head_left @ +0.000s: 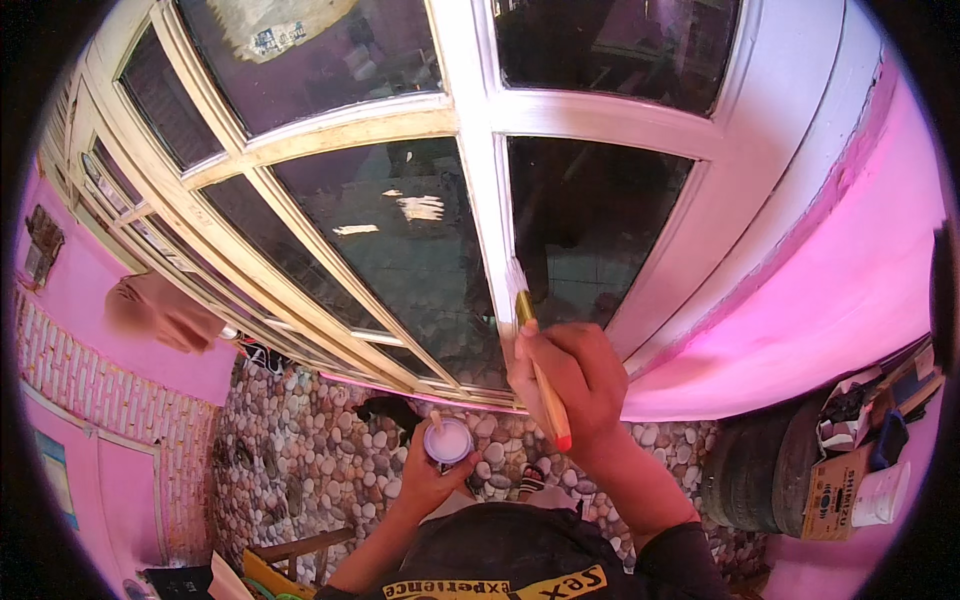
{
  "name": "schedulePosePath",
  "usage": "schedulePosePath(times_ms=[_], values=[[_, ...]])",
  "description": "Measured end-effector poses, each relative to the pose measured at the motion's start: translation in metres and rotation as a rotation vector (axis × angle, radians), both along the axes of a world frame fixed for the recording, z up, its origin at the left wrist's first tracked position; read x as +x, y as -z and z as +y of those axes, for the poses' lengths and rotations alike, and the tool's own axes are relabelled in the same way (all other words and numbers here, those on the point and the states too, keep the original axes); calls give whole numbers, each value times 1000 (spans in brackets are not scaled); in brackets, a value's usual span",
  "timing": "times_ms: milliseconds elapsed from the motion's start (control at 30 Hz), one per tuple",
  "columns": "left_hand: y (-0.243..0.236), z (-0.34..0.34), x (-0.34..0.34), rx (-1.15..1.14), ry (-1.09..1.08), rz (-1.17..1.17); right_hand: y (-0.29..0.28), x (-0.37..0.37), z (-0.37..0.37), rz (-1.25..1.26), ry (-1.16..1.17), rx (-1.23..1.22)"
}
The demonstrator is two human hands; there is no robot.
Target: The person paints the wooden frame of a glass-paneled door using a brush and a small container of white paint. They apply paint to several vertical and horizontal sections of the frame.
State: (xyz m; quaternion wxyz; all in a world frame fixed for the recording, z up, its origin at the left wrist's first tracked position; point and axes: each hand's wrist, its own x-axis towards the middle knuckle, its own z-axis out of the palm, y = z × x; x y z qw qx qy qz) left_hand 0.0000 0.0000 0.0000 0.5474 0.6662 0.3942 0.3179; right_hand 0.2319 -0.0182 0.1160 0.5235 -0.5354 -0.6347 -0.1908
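Evidently, brush: a light, stiff paintbrush [540,375] with a wooden handle is gripped by the right hand [565,385], bristles against the white window bar [490,230].
Hold: it is best taken mid-handle, as gripped now.
Paint pot: a small open tub [448,440], judged light and easily spilled, is clasped upright in the left hand [430,475].
Glass: the dark panes [400,250] alongside are judged fragile.

Bright daylight falls from the right, washing the pink wall [850,280] almost white. The dark window panes [400,250] carry pale glare patches and dim reflections. Fisheye distortion bends the window frame [470,110], and black corners ring the view. Focus is fairly sharp centrally.
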Motion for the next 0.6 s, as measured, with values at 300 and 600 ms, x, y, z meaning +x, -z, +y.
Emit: schedulePosePath(times_ms=[300, 600], values=[[7, -6, 0, -37, 6, -77, 21, -2, -15, 31, 21, -102], [4, -4, -4, -94, -19, -80, -4, -1, 9, -24, 55, 21]])
